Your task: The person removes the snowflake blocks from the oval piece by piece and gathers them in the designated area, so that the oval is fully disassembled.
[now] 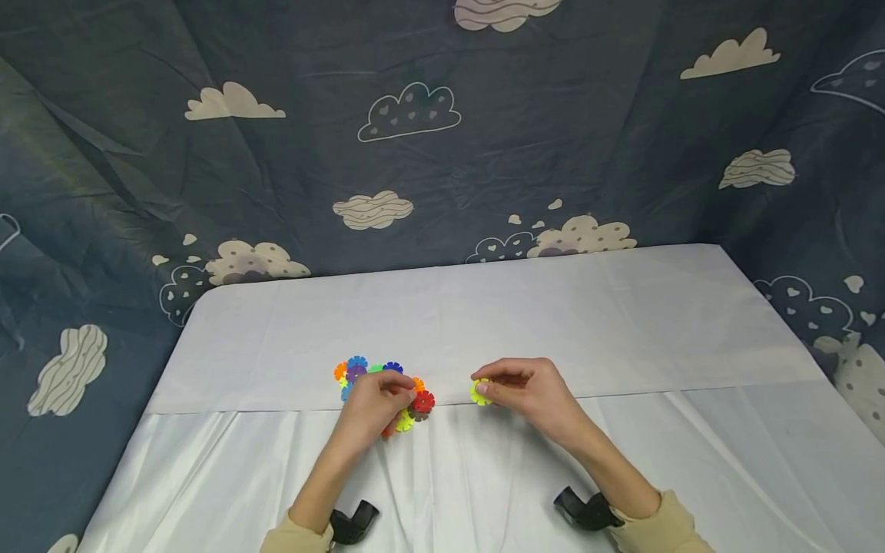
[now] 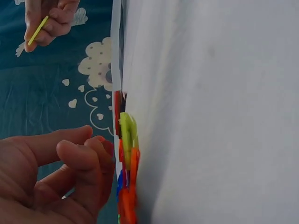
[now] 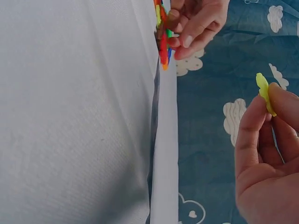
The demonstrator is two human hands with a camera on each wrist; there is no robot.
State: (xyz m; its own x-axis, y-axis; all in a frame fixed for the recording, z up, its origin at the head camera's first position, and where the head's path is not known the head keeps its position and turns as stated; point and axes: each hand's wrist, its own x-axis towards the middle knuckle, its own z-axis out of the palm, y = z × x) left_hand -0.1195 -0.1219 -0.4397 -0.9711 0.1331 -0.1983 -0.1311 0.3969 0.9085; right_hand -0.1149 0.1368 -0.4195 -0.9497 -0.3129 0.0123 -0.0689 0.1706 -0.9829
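My right hand (image 1: 528,392) pinches a small yellow notched plastic disc (image 1: 480,392) between thumb and fingers, held up off the white table. In the right wrist view that yellow disc (image 3: 265,93) shows nearly edge-on at the fingertips. To the left, my left hand (image 1: 376,407) is over a cluster of notched discs in several colours, with a red disc (image 1: 423,401) at its right side. Loosely bent fingers of the left hand (image 2: 79,163) show beside the cluster in the left wrist view, with no disc seen between them. This hand hides the cluster's middle.
A white cloth (image 1: 484,476) covers the table, with a crease across it. Behind and at the sides hangs a dark blue curtain (image 1: 415,169) with a cloud print. A black strap-like device (image 1: 588,511) sits at the right wrist, another (image 1: 354,522) at the left.
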